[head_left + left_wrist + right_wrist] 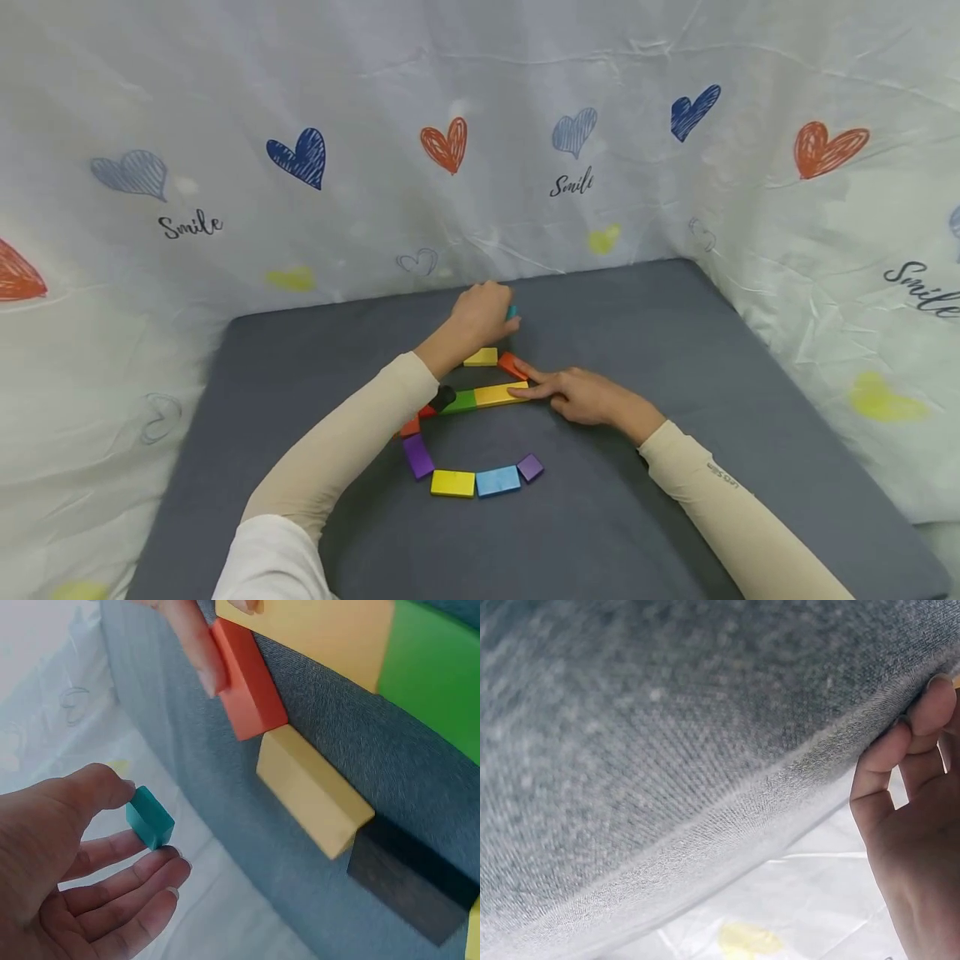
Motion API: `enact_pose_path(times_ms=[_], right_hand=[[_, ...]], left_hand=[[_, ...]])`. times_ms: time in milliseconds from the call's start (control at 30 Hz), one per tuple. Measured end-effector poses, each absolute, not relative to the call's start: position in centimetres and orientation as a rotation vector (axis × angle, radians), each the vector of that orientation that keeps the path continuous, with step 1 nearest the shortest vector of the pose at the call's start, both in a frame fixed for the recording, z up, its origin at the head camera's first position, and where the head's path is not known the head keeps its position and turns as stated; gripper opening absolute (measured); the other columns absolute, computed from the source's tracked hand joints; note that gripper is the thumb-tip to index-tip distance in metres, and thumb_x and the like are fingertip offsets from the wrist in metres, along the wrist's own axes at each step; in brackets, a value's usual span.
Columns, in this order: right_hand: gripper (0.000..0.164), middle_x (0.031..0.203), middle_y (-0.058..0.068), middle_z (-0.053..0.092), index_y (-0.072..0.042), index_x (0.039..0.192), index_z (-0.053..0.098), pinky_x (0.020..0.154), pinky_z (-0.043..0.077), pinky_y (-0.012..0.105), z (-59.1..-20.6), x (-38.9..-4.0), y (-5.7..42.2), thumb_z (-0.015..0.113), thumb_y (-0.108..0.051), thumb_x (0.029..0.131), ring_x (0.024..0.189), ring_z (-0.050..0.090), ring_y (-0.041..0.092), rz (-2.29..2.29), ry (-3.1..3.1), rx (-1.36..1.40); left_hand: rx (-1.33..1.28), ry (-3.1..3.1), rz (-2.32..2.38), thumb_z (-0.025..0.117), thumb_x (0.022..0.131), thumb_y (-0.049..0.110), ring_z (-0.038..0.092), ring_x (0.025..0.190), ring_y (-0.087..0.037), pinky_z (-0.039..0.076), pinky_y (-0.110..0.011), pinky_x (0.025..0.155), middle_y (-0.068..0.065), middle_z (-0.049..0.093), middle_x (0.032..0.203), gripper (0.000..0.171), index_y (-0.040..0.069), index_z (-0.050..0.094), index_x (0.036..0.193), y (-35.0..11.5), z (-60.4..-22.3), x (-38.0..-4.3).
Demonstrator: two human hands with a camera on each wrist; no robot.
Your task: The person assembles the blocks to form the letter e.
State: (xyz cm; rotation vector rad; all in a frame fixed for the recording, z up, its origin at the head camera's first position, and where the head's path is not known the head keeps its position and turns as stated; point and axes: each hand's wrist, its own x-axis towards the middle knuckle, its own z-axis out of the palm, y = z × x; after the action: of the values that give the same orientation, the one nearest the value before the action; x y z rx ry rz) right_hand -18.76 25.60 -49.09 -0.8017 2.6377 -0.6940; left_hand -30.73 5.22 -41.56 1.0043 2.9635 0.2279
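My left hand (480,315) is raised over the far part of the table, pinching a small teal block (150,819) between thumb and fingers. Below it, a pale yellow block (311,791) stands between a black block (409,881) and an orange-red block (251,686). The extended index finger of my right hand (588,395) touches the orange-red block. Its thumb rests at the right end of a yellow-orange block (491,396), which joins a green block (460,402) in a straight row. The remaining right fingers are loosely bent in the right wrist view.
Nearer to me, a curve of blocks runs through purple (418,457), yellow (452,483), light blue (498,481) and a small violet block (530,467). My left forearm covers part of the layout. White cloth (360,225) with printed hearts hangs behind the grey table (637,333).
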Motion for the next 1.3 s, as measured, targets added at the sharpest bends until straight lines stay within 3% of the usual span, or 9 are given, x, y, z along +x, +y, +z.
enact_pose_path(times_ms=[500,800,867,933,1033,1100,1200,1267,1300], right_hand=[[0.07,0.173,-0.004,0.027,-0.043,0.154,0.052,0.05,0.032,0.024,-49.5,-18.7,26.2,0.051,0.004,0.102,0.044,0.024,0.007,-0.703,2.622,-0.792],[0.054,0.169,0.001,0.035,-0.028,0.148,0.063,0.057,0.035,0.026,-49.2,-18.7,26.5,0.054,0.0,0.103,0.05,0.027,0.007,-0.666,2.665,-0.749],[0.05,0.165,0.006,0.042,-0.026,0.14,0.072,0.059,0.036,0.027,-49.2,-18.8,26.4,0.055,0.001,0.102,0.052,0.03,0.007,-0.663,2.683,-0.777],[0.041,0.147,0.011,0.064,-0.023,0.124,0.079,0.061,0.038,0.027,-49.2,-18.8,26.4,0.056,0.002,0.101,0.056,0.034,0.006,-0.659,2.69,-0.809],[0.046,0.114,0.013,0.075,-0.023,0.138,0.072,0.059,0.038,0.028,-49.2,-18.9,26.2,0.055,0.001,0.102,0.053,0.035,0.006,-0.673,2.675,-0.811],[0.051,0.117,0.012,0.074,-0.025,0.147,0.066,0.057,0.037,0.027,-49.2,-18.9,26.0,0.054,-0.001,0.104,0.051,0.035,0.006,-0.694,2.655,-0.801],[0.064,0.151,0.006,0.062,-0.034,0.159,0.049,0.052,0.033,0.026,-49.2,-18.9,25.7,0.053,0.0,0.104,0.046,0.03,0.007,-0.718,2.629,-0.772],[0.065,0.17,-0.003,0.036,-0.038,0.154,0.054,0.052,0.033,0.026,-49.2,-18.9,25.5,0.053,0.002,0.103,0.047,0.028,0.007,-0.725,2.63,-0.785],[0.068,0.171,-0.005,0.034,-0.039,0.156,0.052,0.051,0.032,0.025,-49.2,-18.9,25.5,0.052,0.002,0.102,0.047,0.027,0.007,-0.719,2.63,-0.79]], left_hand=[[1.225,2.999,0.199,0.072,0.099,0.042,0.057,0.064,-0.011,0.049,-0.026,0.055,0.002,0.061,0.087,0.029,0.014,0.072,0.106,2.7,-40.1,-24.4],[1.458,3.054,0.14,0.071,0.098,0.047,0.05,0.057,-0.007,0.045,-0.024,0.055,0.005,0.063,0.086,0.029,0.02,0.075,0.108,1.8,-40.6,-19.1],[1.471,3.046,0.169,0.07,0.097,0.048,0.047,0.054,-0.007,0.043,-0.023,0.052,0.006,0.063,0.086,0.03,0.022,0.076,0.11,1.8,-41.1,-18.1],[1.485,3.038,0.208,0.07,0.097,0.049,0.044,0.052,-0.006,0.04,-0.021,0.05,0.007,0.063,0.084,0.032,0.023,0.077,0.113,1.8,-41.7,-17.1],[1.511,3.024,0.224,0.07,0.096,0.051,0.04,0.05,-0.006,0.037,-0.021,0.049,0.008,0.061,0.08,0.034,0.023,0.077,0.116,2.1,-42.8,-15.7],[1.533,3.021,0.219,0.071,0.096,0.052,0.04,0.051,-0.005,0.038,-0.022,0.052,0.009,0.063,0.082,0.034,0.024,0.077,0.114,2.3,-43.5,-15.0],[1.555,3.006,0.199,0.071,0.096,0.052,0.045,0.056,-0.005,0.042,-0.025,0.057,0.01,0.067,0.089,0.032,0.025,0.078,0.111,2.7,-44.6,-14.1],[1.556,2.989,0.193,0.072,0.095,0.053,0.05,0.06,-0.005,0.045,-0.027,0.061,0.011,0.067,0.092,0.03,0.025,0.078,0.105,2.8,-45.2,-13.6],[1.552,2.978,0.188,0.072,0.095,0.052,0.052,0.063,-0.006,0.046,-0.027,0.063,0.011,0.067,0.091,0.029,0.025,0.077,0.104,2.9,-45.5,-13.5]])
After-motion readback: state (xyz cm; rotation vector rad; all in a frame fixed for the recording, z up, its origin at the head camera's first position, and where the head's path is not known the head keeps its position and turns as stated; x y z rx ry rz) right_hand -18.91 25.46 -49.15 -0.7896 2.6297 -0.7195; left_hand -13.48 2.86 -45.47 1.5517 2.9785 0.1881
